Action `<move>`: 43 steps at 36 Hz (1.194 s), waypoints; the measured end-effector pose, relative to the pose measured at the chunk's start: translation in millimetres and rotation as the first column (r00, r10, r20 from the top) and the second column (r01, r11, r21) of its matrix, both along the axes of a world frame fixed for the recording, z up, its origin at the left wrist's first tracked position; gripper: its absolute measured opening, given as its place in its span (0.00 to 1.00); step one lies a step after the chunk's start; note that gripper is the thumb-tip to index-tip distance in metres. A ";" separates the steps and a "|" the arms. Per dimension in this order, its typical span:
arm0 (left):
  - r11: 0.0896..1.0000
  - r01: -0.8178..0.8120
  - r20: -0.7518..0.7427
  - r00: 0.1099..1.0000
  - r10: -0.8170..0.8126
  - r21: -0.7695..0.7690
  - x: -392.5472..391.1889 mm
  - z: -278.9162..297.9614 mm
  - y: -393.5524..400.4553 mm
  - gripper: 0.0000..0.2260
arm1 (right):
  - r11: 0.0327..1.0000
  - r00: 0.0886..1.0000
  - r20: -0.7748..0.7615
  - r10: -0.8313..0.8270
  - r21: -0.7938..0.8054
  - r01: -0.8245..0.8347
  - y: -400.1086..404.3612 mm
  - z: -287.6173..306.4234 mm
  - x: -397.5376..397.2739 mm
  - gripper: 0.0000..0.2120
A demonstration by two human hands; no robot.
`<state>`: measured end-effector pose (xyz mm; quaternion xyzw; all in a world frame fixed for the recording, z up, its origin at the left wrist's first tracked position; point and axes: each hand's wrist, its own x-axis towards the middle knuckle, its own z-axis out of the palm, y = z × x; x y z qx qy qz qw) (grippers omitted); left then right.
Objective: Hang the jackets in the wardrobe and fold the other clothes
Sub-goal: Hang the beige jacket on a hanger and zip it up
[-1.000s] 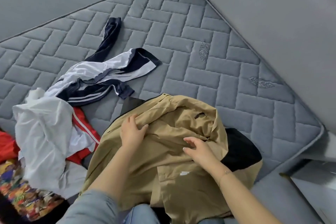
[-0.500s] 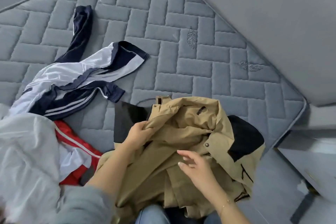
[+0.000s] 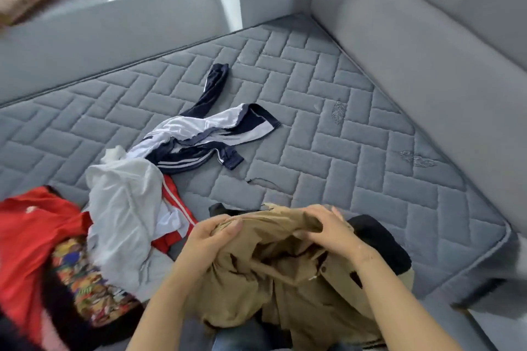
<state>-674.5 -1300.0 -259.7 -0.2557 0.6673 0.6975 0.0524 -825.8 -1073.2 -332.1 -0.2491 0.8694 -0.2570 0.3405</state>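
Note:
A tan jacket [image 3: 285, 282] with black patches is bunched up at the near edge of the grey quilted mattress [image 3: 356, 157]. My left hand [image 3: 211, 239] grips its upper edge on the left, thumb over the fabric. My right hand [image 3: 328, 231] grips the same edge on the right, fingers curled into the cloth. A navy and white track jacket [image 3: 211, 134] lies spread out farther back. A crumpled white garment [image 3: 125, 208] lies to the left over a red piece with white stripes [image 3: 176, 208].
A red garment [image 3: 31, 234] and a multicoloured patterned one [image 3: 88, 282] lie at the near left. A grey padded headboard [image 3: 427, 60] runs along the right side, and a grey ledge [image 3: 99, 25] runs behind. The mattress corner [image 3: 504, 236] is at the right.
Both hands have moved up to the jacket's top edge and gathered it, lifting the fabric. The camera has tilted up, so the ledge and more of the mattress now show.

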 end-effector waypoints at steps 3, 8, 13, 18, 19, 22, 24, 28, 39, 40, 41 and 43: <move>0.987 -0.157 -0.036 0.987 0.158 0.017 25.0 24.2 26.3 0.11 | 0.989 0.996 0.086 -0.004 -0.147 0.016 22.7 10.0 18.7 0.22; 0.922 -0.387 -0.100 0.918 0.383 -0.027 70.8 59.5 85.8 0.14 | 0.888 0.903 0.426 -0.055 -0.392 0.240 73.9 43.9 41.0 0.21; 0.823 -0.511 -0.156 0.860 0.487 -0.249 129.3 80.8 137.9 0.12 | 0.775 0.802 0.550 0.233 -0.603 0.189 100.3 106.4 34.2 0.10; 0.686 -0.606 -0.103 0.775 0.624 -0.403 197.8 87.3 203.0 0.12 | 0.753 0.657 0.575 0.487 -0.658 0.019 89.9 158.5 69.5 0.22; 0.662 -0.630 -0.098 0.750 0.654 -0.406 212.3 89.2 216.5 0.16 | 0.750 0.635 0.584 0.506 -0.661 0.010 86.5 166.3 81.9 0.20; 0.625 -0.674 -0.069 0.699 0.711 -0.393 256.7 99.6 253.8 0.22 | 0.762 0.514 0.646 0.565 -0.647 -0.024 80.2 183.4 120.3 0.14; 0.616 -0.694 -0.042 0.676 0.736 -0.373 282.6 106.2 276.7 0.19 | 0.779 0.378 0.708 0.597 -0.624 -0.062 79.5 193.7 147.3 0.14; 0.574 -0.771 -0.127 0.621 0.774 -0.276 319.8 116.6 315.2 0.29 | 0.806 0.217 0.777 0.591 -0.579 -0.125 85.2 208.8 208.5 0.12; 0.270 -0.944 -0.225 0.309 0.924 -0.188 426.3 126.0 462.4 0.08 | 0.630 0.032 0.806 0.591 -0.436 -0.642 149.0 228.2 404.9 0.20; 0.214 -0.962 -0.207 0.246 0.947 -0.167 444.5 126.5 484.9 0.08 | 0.600 0.022 0.802 0.597 -0.429 -0.675 159.8 227.4 423.6 0.22; 0.158 -0.976 -0.196 0.186 0.963 -0.150 461.6 127.3 508.9 0.10 | 0.562 0.012 0.790 0.613 -0.425 -0.709 171.2 226.7 442.2 0.22; 0.032 -0.994 -0.196 0.053 0.979 -0.108 493.5 131.1 559.3 0.14 | 0.454 -0.025 0.740 0.672 -0.438 -0.776 194.9 226.6 480.8 0.20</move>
